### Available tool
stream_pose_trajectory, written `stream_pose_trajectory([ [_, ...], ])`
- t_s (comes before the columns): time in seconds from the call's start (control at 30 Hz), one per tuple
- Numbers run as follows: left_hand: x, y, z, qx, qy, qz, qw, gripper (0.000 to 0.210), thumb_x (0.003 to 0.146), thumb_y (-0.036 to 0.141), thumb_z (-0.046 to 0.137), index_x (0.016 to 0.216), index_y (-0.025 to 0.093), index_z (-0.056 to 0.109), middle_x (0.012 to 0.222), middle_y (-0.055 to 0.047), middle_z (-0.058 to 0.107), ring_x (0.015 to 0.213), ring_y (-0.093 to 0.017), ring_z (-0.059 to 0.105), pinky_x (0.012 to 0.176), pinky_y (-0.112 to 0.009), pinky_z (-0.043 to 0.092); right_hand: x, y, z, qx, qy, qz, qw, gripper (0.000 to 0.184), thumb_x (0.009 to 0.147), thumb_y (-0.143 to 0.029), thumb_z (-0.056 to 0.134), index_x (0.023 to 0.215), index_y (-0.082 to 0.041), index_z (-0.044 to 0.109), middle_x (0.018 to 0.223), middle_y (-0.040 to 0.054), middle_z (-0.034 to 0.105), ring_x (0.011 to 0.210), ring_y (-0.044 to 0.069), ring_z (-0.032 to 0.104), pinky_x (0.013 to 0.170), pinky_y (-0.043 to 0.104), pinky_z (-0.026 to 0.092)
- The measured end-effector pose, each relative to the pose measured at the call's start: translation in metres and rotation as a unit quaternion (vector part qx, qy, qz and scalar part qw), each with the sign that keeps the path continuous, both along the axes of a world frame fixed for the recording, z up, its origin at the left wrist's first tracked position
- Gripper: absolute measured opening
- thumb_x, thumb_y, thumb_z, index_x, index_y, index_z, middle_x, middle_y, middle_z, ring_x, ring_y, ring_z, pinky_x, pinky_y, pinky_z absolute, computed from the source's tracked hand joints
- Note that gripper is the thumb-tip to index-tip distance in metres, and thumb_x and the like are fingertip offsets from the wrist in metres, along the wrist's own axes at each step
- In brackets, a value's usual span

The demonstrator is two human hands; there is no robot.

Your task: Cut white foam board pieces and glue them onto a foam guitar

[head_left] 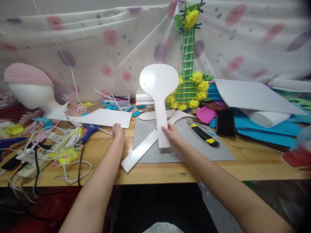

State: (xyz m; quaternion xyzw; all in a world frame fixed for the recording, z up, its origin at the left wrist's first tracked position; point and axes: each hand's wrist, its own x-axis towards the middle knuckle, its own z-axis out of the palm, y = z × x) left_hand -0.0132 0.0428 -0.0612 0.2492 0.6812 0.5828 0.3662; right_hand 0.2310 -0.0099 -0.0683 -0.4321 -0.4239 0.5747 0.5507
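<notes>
My right hand point(173, 133) grips the narrow handle of a white paddle-shaped foam board cutout point(159, 81), held upright with its rounded end at the top. My left hand point(118, 131) is closed at the near edge of a flat white board piece point(107, 117), its fingers pinching that edge. Below the cutout lies a grey cutting mat point(194, 152). On it are a white strip point(139, 151), slanting over the mat's left edge, and a curved white offcut point(179, 116). A black and yellow utility knife point(205, 135) rests on the mat's right side.
A blue glue gun point(89, 132) and a power strip point(31, 168) with tangled cables fill the left. A white mannequin head point(31, 90) stands behind them. Beyond the mat stands a green flower-decorated guitar point(187, 64). A black phone point(225, 123) and blue sheets point(264, 131) lie right.
</notes>
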Motion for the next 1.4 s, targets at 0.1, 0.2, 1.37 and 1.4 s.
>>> stream_pose_trajectory([
  [0.1,-0.013,0.008,0.003,0.004,-0.080,0.031,0.996,0.016,0.083,0.018,0.042,0.097,0.018,0.050,0.063,0.004,0.048,0.047,-0.004,0.049,0.046,-0.015,0.038,0.003,0.002,0.002,-0.004,0.017,-0.012,1.000,0.045,0.057,-0.043,0.070,0.093,-0.023,0.051,0.081,-0.0005,0.062,0.067,0.015,0.056,0.060,0.029,0.047],
  [0.2,-0.010,0.014,0.011,0.013,-0.138,0.008,0.990,0.007,0.079,0.014,0.051,0.085,0.016,0.051,0.061,0.004,0.049,0.046,-0.003,0.049,0.044,-0.013,0.037,0.001,0.001,0.005,-0.002,0.026,-0.006,1.000,0.044,0.057,-0.042,0.071,0.092,-0.023,0.052,0.079,-0.0011,0.061,0.066,0.015,0.055,0.060,0.029,0.046],
  [1.37,0.024,0.061,0.031,0.192,-0.004,0.043,0.980,0.013,0.063,0.007,0.060,0.073,0.015,0.065,0.068,-0.001,0.062,0.058,-0.008,0.054,0.055,-0.020,0.045,0.026,-0.005,-0.002,-0.012,0.005,-0.011,1.000,0.044,0.057,-0.042,0.071,0.092,-0.024,0.053,0.084,-0.0007,0.062,0.068,0.016,0.056,0.061,0.029,0.045],
  [1.4,0.029,0.059,0.032,0.201,0.037,0.022,0.979,0.012,0.063,0.009,0.061,0.071,0.015,0.066,0.070,-0.001,0.064,0.063,-0.010,0.057,0.058,-0.021,0.046,0.026,-0.005,-0.001,-0.010,0.005,-0.010,1.000,0.044,0.057,-0.043,0.071,0.093,-0.024,0.053,0.085,-0.0006,0.062,0.069,0.016,0.056,0.061,0.029,0.045],
])
